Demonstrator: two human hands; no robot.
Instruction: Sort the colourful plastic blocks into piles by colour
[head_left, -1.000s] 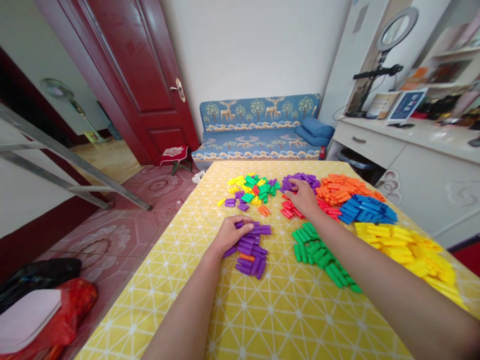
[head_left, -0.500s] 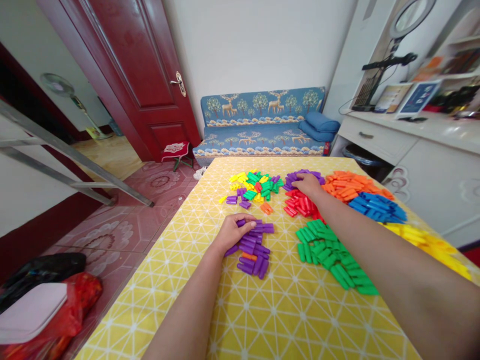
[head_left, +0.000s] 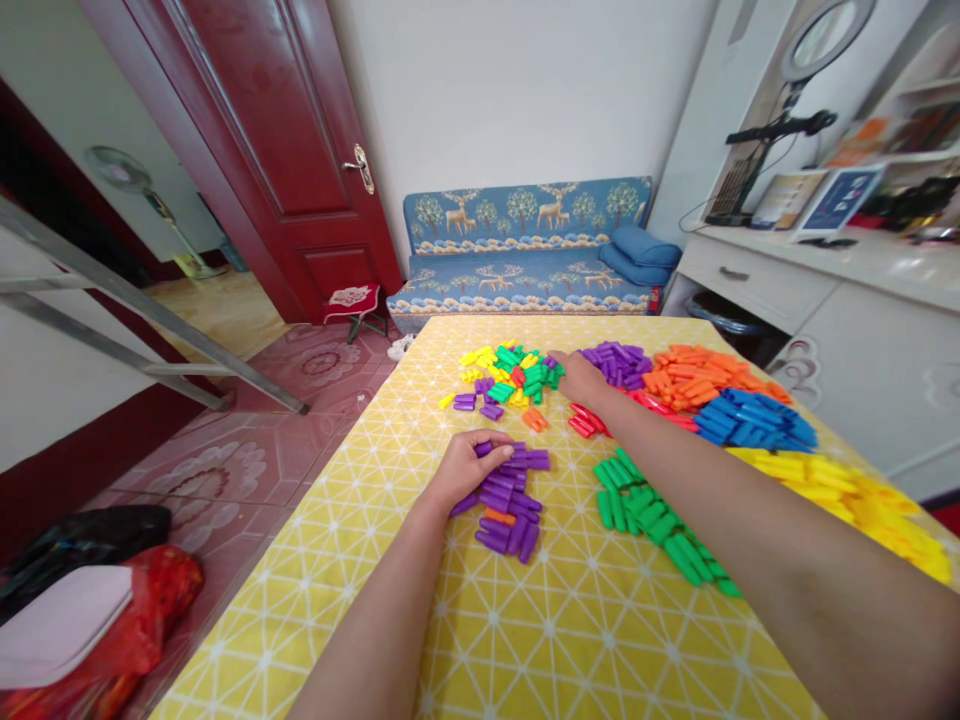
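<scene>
My left hand (head_left: 474, 468) lies over a cluster of purple plastic blocks (head_left: 510, 495), thumb and fingers closed around one at its upper end. A single orange block (head_left: 500, 517) sits among these purple ones. At the right edge of a mixed heap of green, yellow, purple and red blocks (head_left: 534, 380) is my right hand (head_left: 576, 378). Its fingers bend down beside a purple block (head_left: 553, 361), and the fingertips are hidden, so I cannot tell if they grip it. A purple pile (head_left: 616, 362) lies just right of that hand; red blocks (head_left: 587, 421) show under the wrist.
Toward the right are piles of orange (head_left: 705, 375), blue (head_left: 754, 418), yellow (head_left: 847, 495) and green blocks (head_left: 652, 515). My right forearm passes over the red and green ones. A yellow patterned cloth (head_left: 360, 590) covers the table. A blue sofa (head_left: 525, 270) stands beyond it.
My right hand has moved left from the purple pile to the edge of the mixed heap, uncovering the purple pile. My left hand stays on its purple blocks.
</scene>
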